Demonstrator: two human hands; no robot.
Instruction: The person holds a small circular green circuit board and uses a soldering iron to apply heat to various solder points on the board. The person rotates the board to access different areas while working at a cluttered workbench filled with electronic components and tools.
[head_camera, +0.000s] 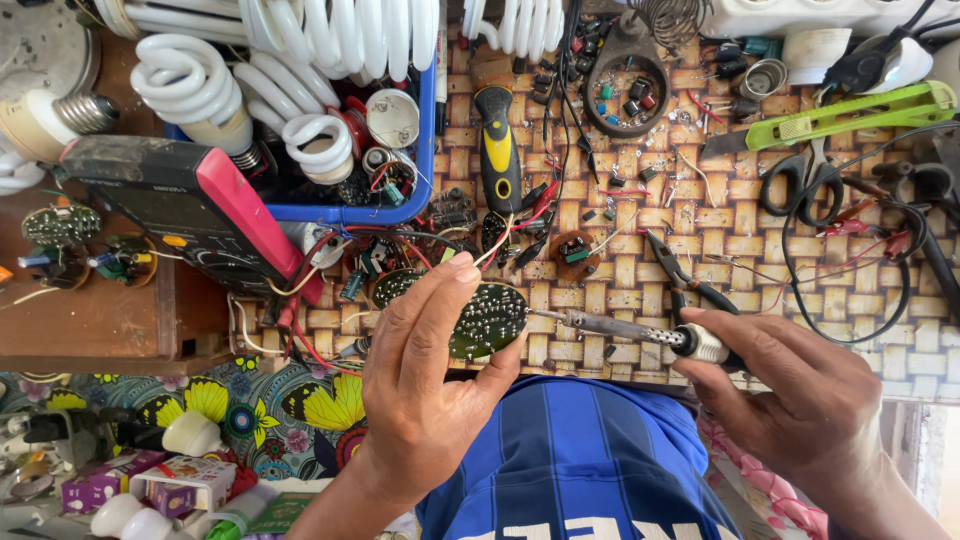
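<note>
head view: the left hand (425, 385) grips a round green circuit board (487, 320), solder side up, thumb at its lower edge and fingers closed over its left part, above the near edge of the woven mat (740, 225). the right hand (800, 395) is closed around the handle of a soldering iron (625, 328); the tip touches the board's right edge. black pliers (685, 280) lie just beyond the iron. a multimeter (185, 205) sits to the left, beside a blue tray (428, 150) of spiral lamps (300, 130). a green knife (850, 115) and scissors (805, 180) lie far right.
</note>
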